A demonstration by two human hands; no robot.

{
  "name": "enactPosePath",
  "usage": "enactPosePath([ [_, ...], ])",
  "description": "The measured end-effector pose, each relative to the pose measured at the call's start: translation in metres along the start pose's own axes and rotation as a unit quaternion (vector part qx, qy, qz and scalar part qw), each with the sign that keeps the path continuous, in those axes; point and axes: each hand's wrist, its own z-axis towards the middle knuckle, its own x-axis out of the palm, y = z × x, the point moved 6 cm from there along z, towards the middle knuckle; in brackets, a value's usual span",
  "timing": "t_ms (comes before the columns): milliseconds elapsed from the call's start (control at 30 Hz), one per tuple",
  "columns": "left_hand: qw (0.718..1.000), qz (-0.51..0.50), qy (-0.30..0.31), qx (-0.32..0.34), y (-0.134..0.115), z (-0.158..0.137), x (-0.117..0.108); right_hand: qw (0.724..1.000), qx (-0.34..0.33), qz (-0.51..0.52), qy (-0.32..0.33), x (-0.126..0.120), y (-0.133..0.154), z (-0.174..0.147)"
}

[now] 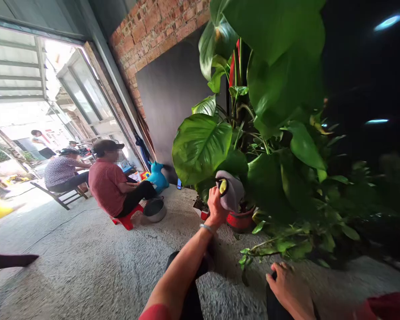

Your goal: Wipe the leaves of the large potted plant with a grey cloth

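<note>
My left hand [216, 205], with a grey band at the wrist, reaches forward to the large-leaved green plant [202, 144]. Its fingers are closed on a soft grey-mauve cloth item [234, 192] with a dark edge and a yellow patch; its exact kind is unclear. The item is in front of the lower leaves, above a red pot [240, 221]. My right hand [291, 286] rests on my dark-trousered knee, holding nothing I can see, fingers laid over it. A trailing leafy stem [263, 246] lies between the pot and this hand.
A person in a red shirt [105, 182] sits on a red stool [130, 218] beside a metal pot [155, 210]. Near the wall stands a blue toy animal [158, 177]. Farther left, another person [62, 171] sits on a wooden chair [66, 198]. A cable [58, 226] crosses the concrete floor.
</note>
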Motion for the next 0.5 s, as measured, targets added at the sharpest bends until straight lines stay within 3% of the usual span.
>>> enactPosePath([
  [67,0.995,0.084,0.047,0.015,0.005,0.000,0.010,1.000,-0.002,0.002,0.006,0.002,0.001,0.000],
  [167,0.966,0.187,0.173,0.053,0.029,-0.047,0.020,1.000,0.009,0.021,0.006,0.003,-0.008,-0.002],
  [233,0.952,0.198,0.222,0.074,0.044,-0.076,0.017,0.999,0.018,0.030,0.017,0.004,-0.017,-0.002],
  [300,0.959,0.192,0.195,0.079,0.051,-0.078,0.007,0.999,0.018,0.032,0.032,0.006,-0.025,-0.001],
  [367,0.973,0.194,0.115,0.050,0.055,-0.054,-0.004,0.998,0.015,0.030,0.049,0.008,-0.027,0.000],
  [433,0.974,0.217,0.056,-0.014,0.064,-0.020,-0.008,0.999,0.007,0.019,0.051,0.008,-0.022,0.001],
  [500,0.961,0.252,0.054,-0.096,0.081,0.004,-0.003,0.999,0.007,0.002,0.038,0.004,-0.015,0.000],
])
